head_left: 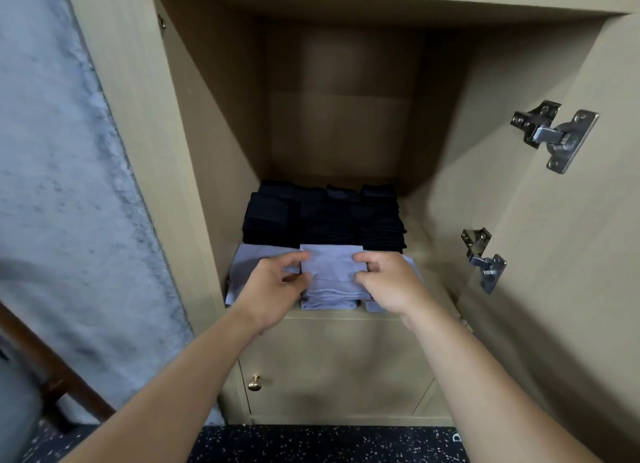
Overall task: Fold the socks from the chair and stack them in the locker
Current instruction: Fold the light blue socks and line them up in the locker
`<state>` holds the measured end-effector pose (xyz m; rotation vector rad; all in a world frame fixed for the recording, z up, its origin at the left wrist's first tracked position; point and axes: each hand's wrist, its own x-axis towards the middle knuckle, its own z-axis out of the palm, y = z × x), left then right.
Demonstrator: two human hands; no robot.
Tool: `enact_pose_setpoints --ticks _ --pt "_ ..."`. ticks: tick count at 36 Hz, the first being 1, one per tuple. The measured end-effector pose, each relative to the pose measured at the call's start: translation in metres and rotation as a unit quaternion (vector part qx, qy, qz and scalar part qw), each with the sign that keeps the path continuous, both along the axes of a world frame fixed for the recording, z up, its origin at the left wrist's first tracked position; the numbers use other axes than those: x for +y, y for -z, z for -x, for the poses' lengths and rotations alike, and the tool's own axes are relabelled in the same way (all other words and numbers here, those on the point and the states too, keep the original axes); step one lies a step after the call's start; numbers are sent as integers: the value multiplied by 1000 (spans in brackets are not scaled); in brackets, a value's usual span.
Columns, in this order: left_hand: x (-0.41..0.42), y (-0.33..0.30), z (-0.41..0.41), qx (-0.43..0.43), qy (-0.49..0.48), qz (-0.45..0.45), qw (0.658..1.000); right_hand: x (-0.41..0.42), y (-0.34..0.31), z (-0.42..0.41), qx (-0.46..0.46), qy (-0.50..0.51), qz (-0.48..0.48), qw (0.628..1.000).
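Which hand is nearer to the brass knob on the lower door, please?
Left. The left hand is above the knob, slightly to its right; the right hand is farther right across the light socks.

Two hinges [554, 135], one knob [255, 383]

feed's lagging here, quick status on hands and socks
Left hand and right hand grip the folded light socks on the front stack. Dark socks behind. Nothing blocking.

Inside the beige wooden locker [214, 123], rows of folded dark navy socks [323, 217] sit at the back; folded light-blue socks [330, 275] lie in front, between both hands.
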<state>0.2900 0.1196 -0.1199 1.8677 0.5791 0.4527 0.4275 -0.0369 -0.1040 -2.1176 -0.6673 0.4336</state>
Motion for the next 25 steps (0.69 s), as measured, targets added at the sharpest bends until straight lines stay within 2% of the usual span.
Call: enact_pose_setpoints --ticks 9,16,21,23,25 --pt "8 14 -21 60 -20 -145 987 13 13 -16 -32 -1 63 997" --pt "6 27 -25 155 -44 -354 921 17 25 -10 -112 -44 151 981" --pt "3 42 -26 96 -58 -442 890 14 25 -4 -269 20 172 948" --pt "3 47 -27 109 -39 -466 877 16 31 -1 -266 11 180 947" --pt "1 49 -26 163 -14 -464 870 19 39 3 -241 -18 204 949"
